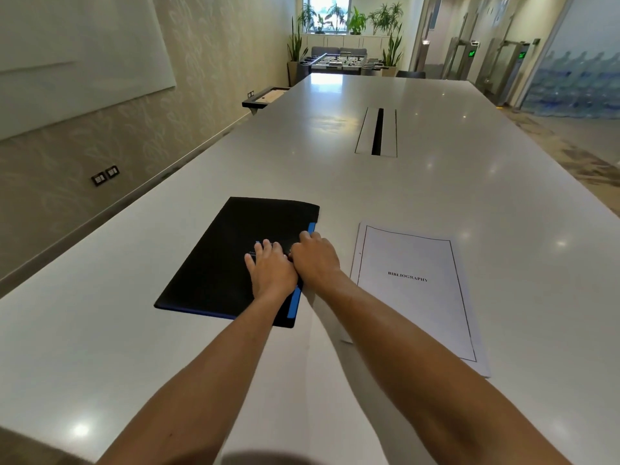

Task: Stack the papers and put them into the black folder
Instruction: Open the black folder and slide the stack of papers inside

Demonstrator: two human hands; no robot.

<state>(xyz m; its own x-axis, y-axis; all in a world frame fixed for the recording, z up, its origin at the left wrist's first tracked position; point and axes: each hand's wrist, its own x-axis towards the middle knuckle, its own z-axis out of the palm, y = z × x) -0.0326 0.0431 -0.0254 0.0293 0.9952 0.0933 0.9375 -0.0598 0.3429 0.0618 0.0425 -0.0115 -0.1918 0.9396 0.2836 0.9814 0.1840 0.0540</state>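
The black folder (221, 263) with blue edging lies closed on the white table, left of centre. My left hand (270, 268) rests flat on its cover, fingers spread. My right hand (313, 258) sits at the folder's right edge, fingers curled over the blue strip; whether it grips the flap I cannot tell. A stack of white papers (416, 290), its top sheet titled "BIBLIOGRAPHY", lies on the table just right of my right forearm, apart from the folder.
A long white table (436, 182) stretches ahead, with a cable slot (377, 132) in its middle. A wall with sockets runs along the left. Plants and a foosball table stand far back.
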